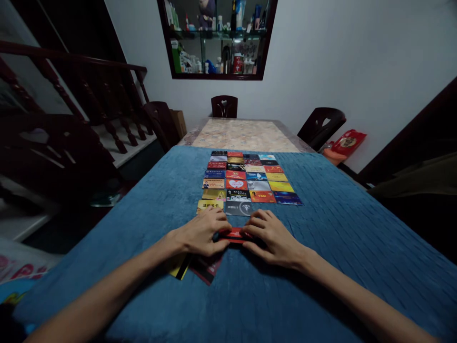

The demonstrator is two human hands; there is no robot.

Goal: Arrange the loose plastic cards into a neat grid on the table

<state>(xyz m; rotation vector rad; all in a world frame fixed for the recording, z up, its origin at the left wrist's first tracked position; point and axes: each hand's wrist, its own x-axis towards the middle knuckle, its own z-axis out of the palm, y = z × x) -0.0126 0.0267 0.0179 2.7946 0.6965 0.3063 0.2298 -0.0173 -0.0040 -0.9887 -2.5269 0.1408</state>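
Fingers of the left hand and right hand were curled in, pinching a red card between them. Rows of cards already lay at twelve o'clock — a few spare cards waited at seven o'clock.
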